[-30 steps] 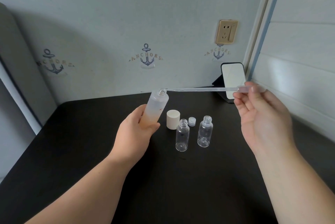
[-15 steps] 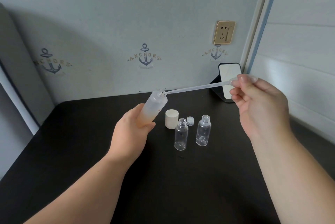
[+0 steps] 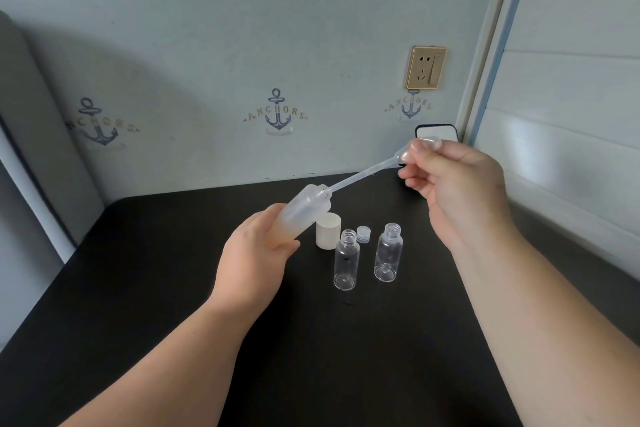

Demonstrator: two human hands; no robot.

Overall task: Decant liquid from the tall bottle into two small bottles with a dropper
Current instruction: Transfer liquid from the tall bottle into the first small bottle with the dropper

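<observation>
My left hand (image 3: 254, 253) grips the tall frosted bottle (image 3: 301, 212), which is tilted with its open mouth up and to the right, above the black table (image 3: 173, 288). My right hand (image 3: 457, 184) pinches the bulb of a clear plastic dropper (image 3: 360, 175). The dropper's tip sits inside the tall bottle's mouth. Two small clear bottles stand uncapped on the table: one (image 3: 346, 260) on the left, the other (image 3: 388, 253) to its right.
A white cap (image 3: 328, 231) stands on the table behind the tall bottle. A small clear cap (image 3: 363, 234) lies behind the small bottles. A black-framed mirror (image 3: 437, 132) leans at the back right corner, under a wall socket (image 3: 426, 67).
The tall bottle has tilted further to the right. My right hand has risen and angled the dropper down, and its tip has gone from the rim into the bottle's mouth.
</observation>
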